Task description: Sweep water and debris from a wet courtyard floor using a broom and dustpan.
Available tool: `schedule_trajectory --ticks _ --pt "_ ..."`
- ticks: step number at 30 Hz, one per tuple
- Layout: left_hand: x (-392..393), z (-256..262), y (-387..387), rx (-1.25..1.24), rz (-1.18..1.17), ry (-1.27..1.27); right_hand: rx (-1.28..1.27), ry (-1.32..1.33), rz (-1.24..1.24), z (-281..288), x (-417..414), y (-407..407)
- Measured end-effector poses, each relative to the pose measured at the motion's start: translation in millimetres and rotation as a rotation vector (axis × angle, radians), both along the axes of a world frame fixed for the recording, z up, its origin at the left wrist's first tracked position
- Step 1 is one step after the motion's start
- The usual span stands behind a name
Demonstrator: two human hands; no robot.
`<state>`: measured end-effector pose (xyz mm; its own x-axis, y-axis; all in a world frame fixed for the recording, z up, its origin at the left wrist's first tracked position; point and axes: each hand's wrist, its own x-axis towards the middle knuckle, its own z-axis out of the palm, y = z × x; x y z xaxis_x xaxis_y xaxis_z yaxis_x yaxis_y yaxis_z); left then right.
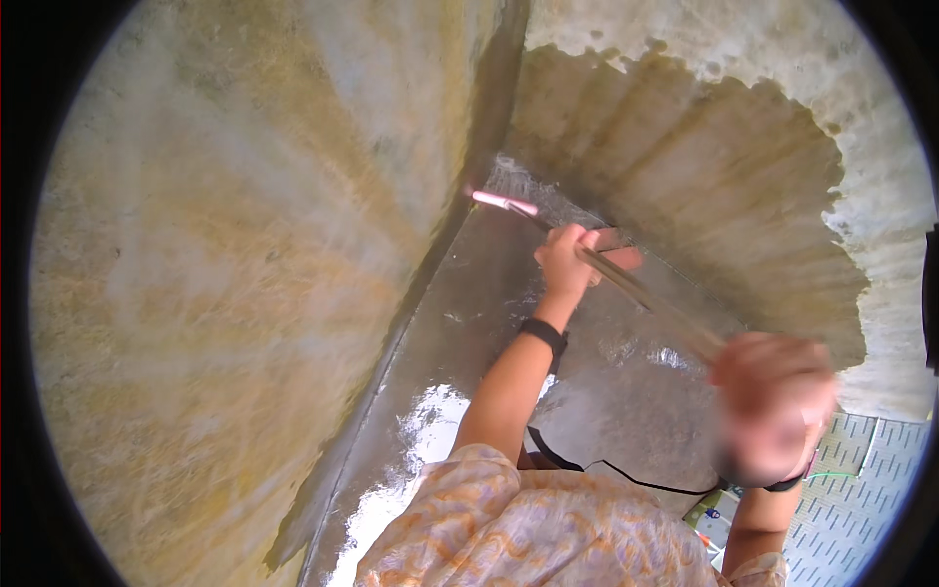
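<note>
Both of my hands grip the handle of a long-handled floor wiper (623,282). Its narrow pink head (505,202) lies across the wet concrete floor (477,323), close to the corner where two walls meet. Lower on the handle, nearer that head, is my left hand (565,253), with a black band on the wrist. My right hand (777,403) closes around the upper end and is blurred. Just beyond my left hand, two reddish brick-like pieces (620,257) rest on the floor, partly hidden by the hand and handle.
A stained wall (242,279) rises along the left. The right wall (697,161) bears a large dark wet patch. A black cord (645,484) loops in front of my body. At lower right are a patterned item (711,513) and dash-marked flooring (866,506).
</note>
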<state>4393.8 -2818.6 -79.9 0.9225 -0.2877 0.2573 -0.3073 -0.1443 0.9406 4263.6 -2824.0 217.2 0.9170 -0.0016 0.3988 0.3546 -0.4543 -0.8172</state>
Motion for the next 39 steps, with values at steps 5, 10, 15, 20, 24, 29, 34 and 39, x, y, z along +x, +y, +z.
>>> schedule_trajectory --ticks 5,10,15,20,24,29,34,39 --pt "-47.5 45.6 13.9 0.1 -0.186 -0.099 0.138 -0.202 -0.282 54.2 -53.6 -44.0" --pt "-74.6 21.3 33.2 0.232 -0.239 -0.113 0.372 -0.01 -0.232 32.3 -54.6 -48.8" --pt "-36.1 -45.2 14.1 0.26 -0.2 0.013 0.067 0.253 -0.215 -27.1 -27.9 4.9" --pt "-85.2 2.2 -12.2 0.185 -0.516 -0.177 -0.307 0.335 -0.844 26.5 -137.9 12.1" --pt "-166.6 33.4 0.2 0.123 -0.844 -0.206 -0.256 0.254 -1.268 54.2 -252.5 43.6" --pt "-234.1 48.3 22.8 0.281 -1.435 -0.141 -0.473 -0.002 -1.67 74.7 -244.7 75.6" --pt "-244.6 19.9 29.1 0.365 -1.771 -0.138 -0.537 0.002 -1.921 41.1 -244.9 92.9" --pt "-186.7 -82.0 22.2 0.764 -1.667 -0.444 0.142 0.554 -1.827 -57.1 -245.8 113.2"
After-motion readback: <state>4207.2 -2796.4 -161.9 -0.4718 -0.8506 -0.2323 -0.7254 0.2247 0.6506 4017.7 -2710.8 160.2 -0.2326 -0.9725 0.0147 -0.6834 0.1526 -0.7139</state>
